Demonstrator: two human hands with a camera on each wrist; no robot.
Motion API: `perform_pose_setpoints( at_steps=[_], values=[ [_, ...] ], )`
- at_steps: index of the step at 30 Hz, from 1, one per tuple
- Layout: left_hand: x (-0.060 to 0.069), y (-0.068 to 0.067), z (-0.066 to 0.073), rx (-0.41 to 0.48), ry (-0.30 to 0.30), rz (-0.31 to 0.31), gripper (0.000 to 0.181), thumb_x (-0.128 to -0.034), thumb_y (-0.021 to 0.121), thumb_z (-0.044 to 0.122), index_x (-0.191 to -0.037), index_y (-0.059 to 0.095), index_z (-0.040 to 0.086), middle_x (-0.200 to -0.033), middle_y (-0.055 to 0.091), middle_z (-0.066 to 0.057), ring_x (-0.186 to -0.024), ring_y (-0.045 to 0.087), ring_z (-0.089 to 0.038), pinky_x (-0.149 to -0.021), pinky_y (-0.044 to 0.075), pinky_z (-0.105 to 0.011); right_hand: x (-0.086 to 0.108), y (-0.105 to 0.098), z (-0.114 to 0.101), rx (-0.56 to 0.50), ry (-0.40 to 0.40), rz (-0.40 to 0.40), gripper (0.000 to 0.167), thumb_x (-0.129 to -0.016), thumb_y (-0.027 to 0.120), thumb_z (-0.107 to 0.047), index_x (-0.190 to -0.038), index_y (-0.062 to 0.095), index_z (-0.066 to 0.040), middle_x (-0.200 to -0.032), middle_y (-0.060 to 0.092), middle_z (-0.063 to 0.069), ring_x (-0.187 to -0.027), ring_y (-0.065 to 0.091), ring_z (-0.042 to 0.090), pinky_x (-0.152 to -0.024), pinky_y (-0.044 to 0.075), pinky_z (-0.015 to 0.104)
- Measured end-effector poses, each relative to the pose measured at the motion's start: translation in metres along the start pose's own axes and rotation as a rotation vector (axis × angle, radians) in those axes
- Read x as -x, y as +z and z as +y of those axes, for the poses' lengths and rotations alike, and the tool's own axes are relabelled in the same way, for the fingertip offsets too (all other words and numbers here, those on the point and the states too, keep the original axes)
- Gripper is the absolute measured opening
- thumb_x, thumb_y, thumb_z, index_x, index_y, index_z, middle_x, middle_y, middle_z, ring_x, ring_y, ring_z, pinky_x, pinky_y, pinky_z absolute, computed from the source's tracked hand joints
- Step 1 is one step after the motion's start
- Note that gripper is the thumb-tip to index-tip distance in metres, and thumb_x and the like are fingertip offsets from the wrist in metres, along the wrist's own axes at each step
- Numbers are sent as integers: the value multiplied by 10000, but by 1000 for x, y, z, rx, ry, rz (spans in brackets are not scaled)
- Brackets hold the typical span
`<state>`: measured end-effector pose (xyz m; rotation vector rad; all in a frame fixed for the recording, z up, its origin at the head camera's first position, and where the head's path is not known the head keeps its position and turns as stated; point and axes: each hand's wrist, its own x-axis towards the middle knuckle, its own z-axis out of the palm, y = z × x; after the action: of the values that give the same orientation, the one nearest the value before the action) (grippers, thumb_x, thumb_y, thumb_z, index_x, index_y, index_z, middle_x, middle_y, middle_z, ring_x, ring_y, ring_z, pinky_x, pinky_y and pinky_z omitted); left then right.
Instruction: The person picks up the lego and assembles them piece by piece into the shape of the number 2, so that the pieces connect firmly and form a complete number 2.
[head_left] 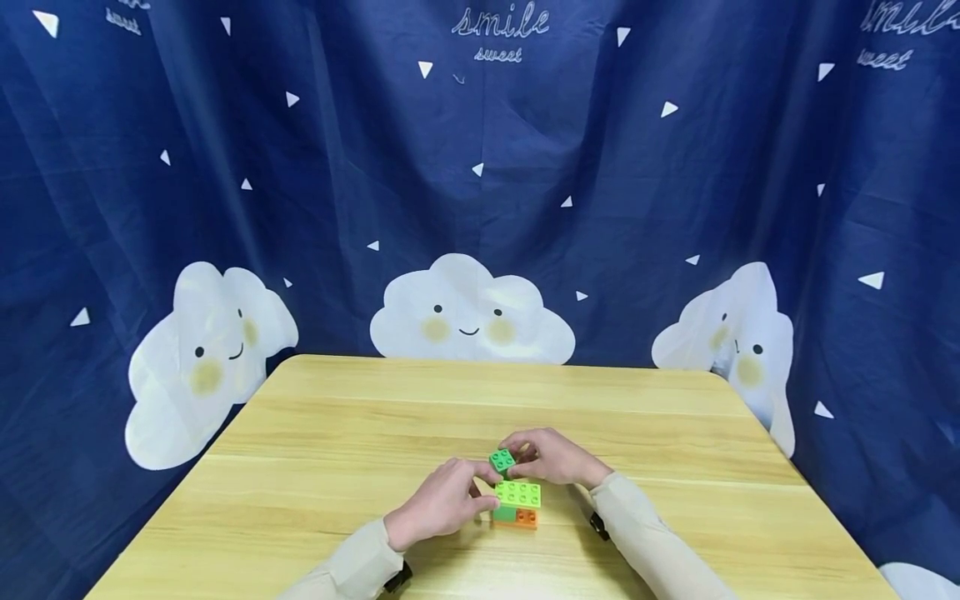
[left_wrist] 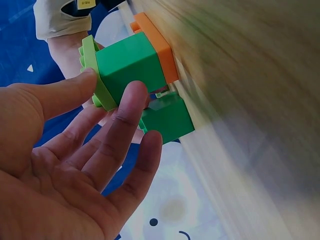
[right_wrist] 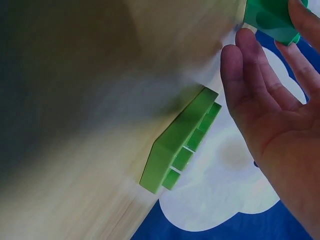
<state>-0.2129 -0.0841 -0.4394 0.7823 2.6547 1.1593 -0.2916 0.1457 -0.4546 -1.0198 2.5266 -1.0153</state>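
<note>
Now, low mid-frame, our left hand (head_left: 442, 500) pinches the long lime plastic brick (head_left: 519, 494); our right hand (head_left: 555, 457) pinches the square green plastic brick (head_left: 502, 460); a bump might tip them.

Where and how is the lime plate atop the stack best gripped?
Grip the lime plate probably by its right end, from the right: that end juts past the green block beneath, leaving an edge to pinch; the left hand is at the other.
</note>
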Motion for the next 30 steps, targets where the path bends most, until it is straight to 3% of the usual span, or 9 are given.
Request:
perform_pose_setpoints(
  at_steps=[4, 10, 25, 30],
  values=[
    [0, 1, 1, 2, -3, 1, 239, -911, 779, 169, -1133, 749, 83, -1147, 751, -47, -727, 628, 9, -612, 526, -205, 0, 1, 1, -4, 3, 8, 249, -961, 735, -179, -1205, 699, -154, -1098, 733, 3, -999, 724, 218, -843, 585, 305],
    [0, 0, 2, -4, -18, -1, 253, -917, 776, 177, -1148, 745, 79, -1150, 751, -45, -740, 628, 5, -615, 521, -207, 3, 2, 1, -20, 26, 40, 192, -967, 728, -178, -1148, 680, -136, -1086, 732, 22, -1009, 730, 249, -854, 603, 355],
    [2, 0, 1, -11, -5, 4, 250, -918, 774, 191, -1142, 742, 84, -1160, 748, -54, -747, 642, 2, -632, 530, -199, 22, -5, -3, -26, 50, 170, 325, -980, 714, -259, -1269, 644, -128, -1057, 701, 66, -830, 711, 125, -706, 563, 270],
    [2, 0, 0, -12, -5, 5, 254, -917, 774, 191, -1147, 742, 89, -1159, 748, -51, -754, 646, -8, -636, 528, -201, 29, -8, -6, -35, 52, 203, 339, -979, 714, -275, -1280, 647, -134, -1079, 701, 83, -820, 714, 139, -671, 552, 266]
  ],
)
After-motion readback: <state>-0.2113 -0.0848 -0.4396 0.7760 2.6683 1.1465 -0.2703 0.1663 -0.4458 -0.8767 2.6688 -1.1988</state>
